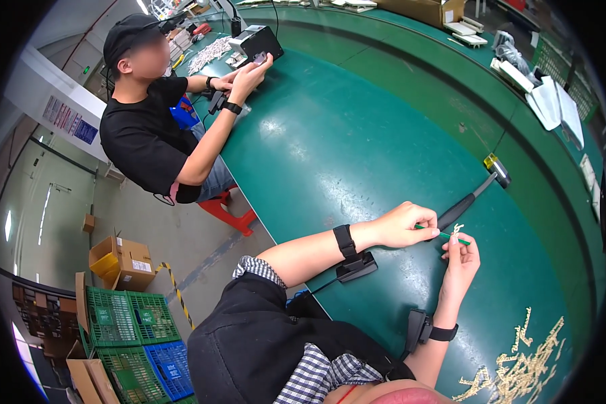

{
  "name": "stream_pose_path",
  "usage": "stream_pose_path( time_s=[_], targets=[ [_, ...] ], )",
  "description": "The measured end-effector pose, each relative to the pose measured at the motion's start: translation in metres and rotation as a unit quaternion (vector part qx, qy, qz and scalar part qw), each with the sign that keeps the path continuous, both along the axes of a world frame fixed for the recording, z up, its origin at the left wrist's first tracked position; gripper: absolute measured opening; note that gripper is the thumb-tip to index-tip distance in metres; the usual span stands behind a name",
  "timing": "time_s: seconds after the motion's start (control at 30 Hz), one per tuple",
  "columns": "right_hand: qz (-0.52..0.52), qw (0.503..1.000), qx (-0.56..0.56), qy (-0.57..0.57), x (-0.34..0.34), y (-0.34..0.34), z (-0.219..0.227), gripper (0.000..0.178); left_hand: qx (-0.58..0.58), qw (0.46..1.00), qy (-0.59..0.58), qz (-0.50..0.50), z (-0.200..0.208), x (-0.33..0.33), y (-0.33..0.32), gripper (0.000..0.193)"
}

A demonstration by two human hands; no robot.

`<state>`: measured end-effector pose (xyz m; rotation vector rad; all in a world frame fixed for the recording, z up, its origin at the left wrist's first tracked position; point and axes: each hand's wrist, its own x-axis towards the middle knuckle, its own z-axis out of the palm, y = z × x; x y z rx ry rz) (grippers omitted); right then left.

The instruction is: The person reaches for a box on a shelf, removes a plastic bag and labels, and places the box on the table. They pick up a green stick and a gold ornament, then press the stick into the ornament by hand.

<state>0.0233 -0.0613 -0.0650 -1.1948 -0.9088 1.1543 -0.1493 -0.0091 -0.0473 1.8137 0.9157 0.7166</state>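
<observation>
Near edge of the green worktop (384,135): pale small parts (525,367) lie heaped by the right corner, within reach of the right hand (461,259), whose fingers pinch one small pale piece (456,230) upright. Left hand (404,225) pinches a thin green rod (441,233), tip aimed at that piece. Just beyond, a hammer (471,198) lies flat; at the far end a co-worker (155,128) handles a dark device (256,44).

I see a long green bench (357,155) with a glossy top running from 5 o'clock up to 12. A black-handled hammer (471,196) lies on it at about 3 o'clock. Pale small strips (525,363) are scattered at 5 o'clock. White sheets (552,101) rest at 2 o'clock, and a small black machine (257,42) sits near 11.
</observation>
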Motion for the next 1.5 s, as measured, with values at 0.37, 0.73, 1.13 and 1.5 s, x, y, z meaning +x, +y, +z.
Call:
stream_pose_path(
  time_s=[0.37,0.73,1.13,1.5],
  targets=[
    [0.020,1.000,0.004,-0.003,0.004,0.000,0.006,0.021,0.011,1.000,0.017,-0.007,0.006,0.000,-0.001,0.019],
    [-0.022,0.999,0.036,0.028,-0.002,0.000,0.005,0.026,0.023,0.999,0.020,-0.017,0.001,0.000,0.001,0.018],
    [-0.078,0.992,0.046,0.086,0.002,0.000,0.003,0.019,0.016,0.999,0.037,-0.012,0.005,0.000,0.000,0.019],
    [-0.095,0.990,0.048,0.094,0.003,0.001,0.001,0.015,-0.027,0.998,-0.051,0.029,-0.001,0.002,-0.002,0.018]
  ],
)
